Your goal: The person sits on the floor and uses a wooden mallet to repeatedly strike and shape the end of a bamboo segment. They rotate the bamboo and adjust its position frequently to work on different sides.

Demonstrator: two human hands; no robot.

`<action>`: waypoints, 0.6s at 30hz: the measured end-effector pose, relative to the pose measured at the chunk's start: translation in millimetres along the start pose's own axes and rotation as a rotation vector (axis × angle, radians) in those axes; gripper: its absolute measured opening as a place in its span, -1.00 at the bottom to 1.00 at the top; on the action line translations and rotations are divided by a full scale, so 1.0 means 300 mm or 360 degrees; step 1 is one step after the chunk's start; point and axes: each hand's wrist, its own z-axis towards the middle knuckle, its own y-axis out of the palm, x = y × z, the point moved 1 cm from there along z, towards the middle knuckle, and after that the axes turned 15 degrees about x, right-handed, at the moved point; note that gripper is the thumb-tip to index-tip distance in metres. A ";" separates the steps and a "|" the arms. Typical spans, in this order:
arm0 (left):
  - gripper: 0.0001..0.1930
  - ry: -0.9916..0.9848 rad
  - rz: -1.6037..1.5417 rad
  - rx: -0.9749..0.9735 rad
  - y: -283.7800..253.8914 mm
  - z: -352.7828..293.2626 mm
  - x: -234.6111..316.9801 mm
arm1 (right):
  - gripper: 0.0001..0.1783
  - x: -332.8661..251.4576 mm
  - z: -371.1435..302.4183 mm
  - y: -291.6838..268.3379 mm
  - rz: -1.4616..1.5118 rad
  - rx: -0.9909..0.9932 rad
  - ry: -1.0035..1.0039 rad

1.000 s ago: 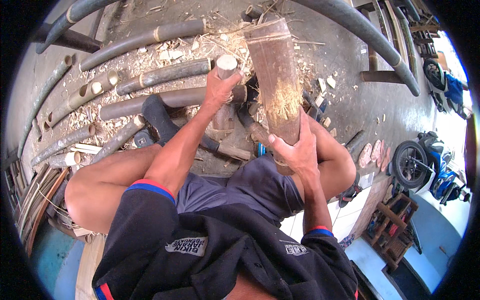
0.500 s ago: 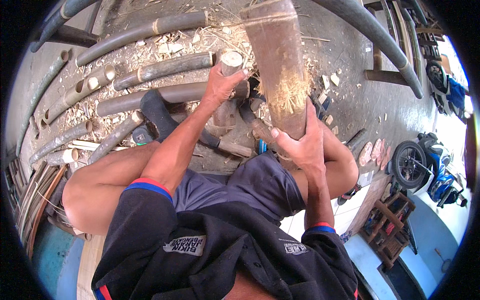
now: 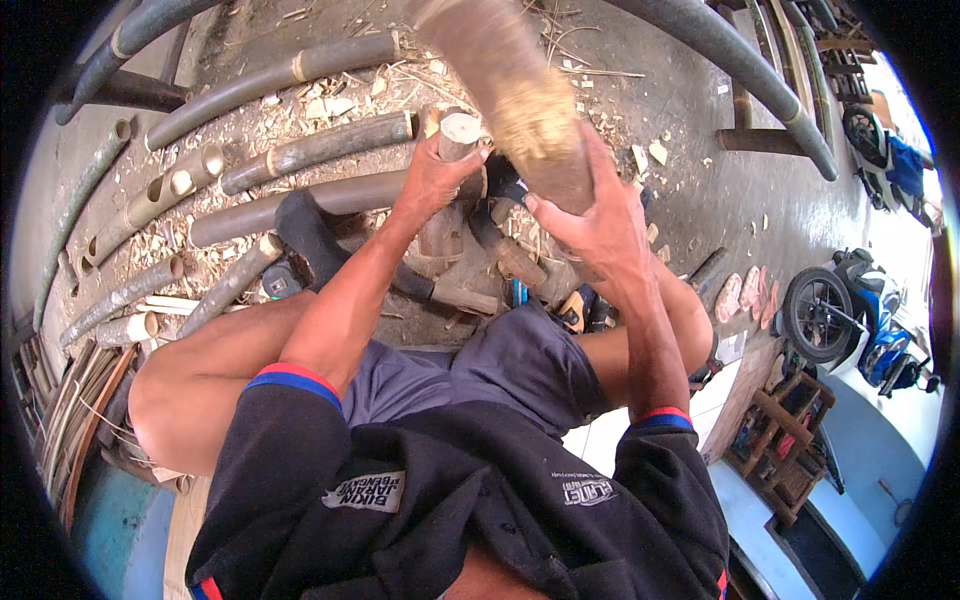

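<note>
My left hand (image 3: 440, 172) is closed around a short round wooden piece (image 3: 460, 130) with a pale, rough top end. In my right hand (image 3: 605, 215) is a thick brown bamboo club (image 3: 500, 80), gripped at its narrower lower end. A band of yellow frayed fibres marks the club's middle, and its upper end is blurred by motion. The club leans to the left, close to the short piece; whether they touch I cannot tell. Between my legs lie two tools with wooden handles (image 3: 465, 297) and dark curved parts. What the short piece's lower end rests on is hidden by my hand.
Several cut bamboo lengths (image 3: 300, 200) lie at the left among pale chips (image 3: 330, 107). Bamboo frames (image 3: 740, 75) stand at the upper left and right. Sandals (image 3: 738, 290), a motorbike (image 3: 825, 315) and a wooden rack (image 3: 775, 445) are at the right.
The bamboo club has swung to the left and tilted over, with my right hand moving slightly left and up. My left hand keeps its hold on the short piece, nearly in place.
</note>
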 end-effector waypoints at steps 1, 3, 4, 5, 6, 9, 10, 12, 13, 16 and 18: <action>-0.64 0.0024 -0.0087 0.0000 0.010 -0.018 0.019 | 0.04 0.008 -0.018 0.001 0.0203 0.0197 -0.0042; -0.67 -0.0033 0.0007 -0.0062 -0.001 -0.018 0.022 | 0.07 0.013 -0.028 0.014 -0.0003 -0.0068 0.0039; -0.68 -0.0090 0.0115 -0.0074 -0.022 -0.004 0.021 | 0.09 0.001 -0.002 0.015 -0.0174 -0.0254 0.0052; -0.69 -0.0024 0.0039 -0.0091 -0.018 -0.001 0.017 | 0.11 -0.011 0.016 0.009 -0.0347 -0.0438 0.0067; -0.70 0.0042 -0.0037 -0.0108 -0.013 -0.007 0.004 | 0.09 -0.022 0.012 -0.019 -0.0377 -0.0428 0.0040; -0.71 0.0086 -0.0226 -0.0141 -0.020 -0.042 -0.052 | 0.06 -0.044 -0.083 -0.011 0.0275 0.0289 -0.0162; -0.71 0.0155 -0.0267 -0.0141 -0.004 -0.066 -0.049 | 0.05 -0.021 -0.119 0.018 0.0314 0.0308 -0.0107; -0.67 0.0389 -0.0169 -0.0221 -0.003 -0.098 0.008 | 0.07 0.014 -0.145 0.021 -0.0019 -0.0144 -0.0022; -0.67 0.0390 -0.0048 -0.0172 -0.012 -0.082 0.005 | 0.08 0.016 -0.146 0.011 -0.0181 -0.0362 0.0008; -0.66 0.0232 0.0005 0.0139 -0.021 -0.091 -0.029 | 0.08 -0.004 -0.203 -0.036 -0.0058 -0.0240 0.0079; -0.65 0.0003 -0.0309 0.0539 -0.008 -0.057 0.004 | 0.08 0.009 -0.223 -0.031 0.0115 -0.0118 0.0221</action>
